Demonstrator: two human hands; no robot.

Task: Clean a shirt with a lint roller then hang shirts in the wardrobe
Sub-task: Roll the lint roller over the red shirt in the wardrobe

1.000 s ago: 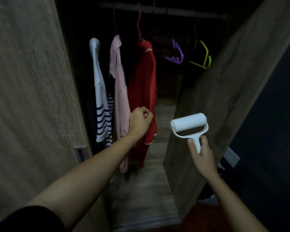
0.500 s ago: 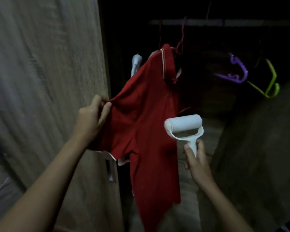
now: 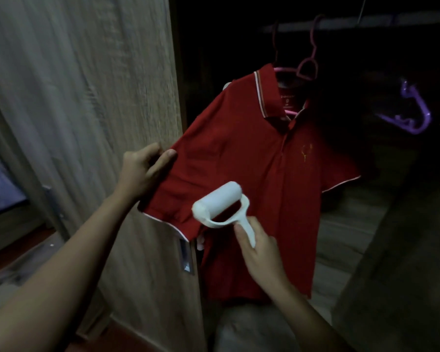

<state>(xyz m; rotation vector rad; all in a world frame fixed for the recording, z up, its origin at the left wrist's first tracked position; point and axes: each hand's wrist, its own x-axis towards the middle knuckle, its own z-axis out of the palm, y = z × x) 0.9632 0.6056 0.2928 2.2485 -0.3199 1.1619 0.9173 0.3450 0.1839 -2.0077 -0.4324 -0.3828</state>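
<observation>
A red polo shirt (image 3: pixel 241 146) with white-trimmed collar and sleeves hangs on a pink hanger (image 3: pixel 308 66) from the wardrobe rail, its front turned toward me. My left hand (image 3: pixel 144 168) grips the shirt's left sleeve and pulls it out flat against the wardrobe door. My right hand (image 3: pixel 258 246) holds the handle of a white lint roller (image 3: pixel 217 200). The roller's drum lies on the sleeve near the armpit.
The open wooden wardrobe door (image 3: pixel 87 97) stands at left, with a metal handle (image 3: pixel 186 257) low on its edge. An empty purple hanger (image 3: pixel 412 113) hangs at right in the dark interior. A blue bed (image 3: pixel 0 191) shows at far left.
The shirt has been swung round to face me and its sleeve stretched out. The lint roller has moved left and down onto the sleeve. The view has shifted closer.
</observation>
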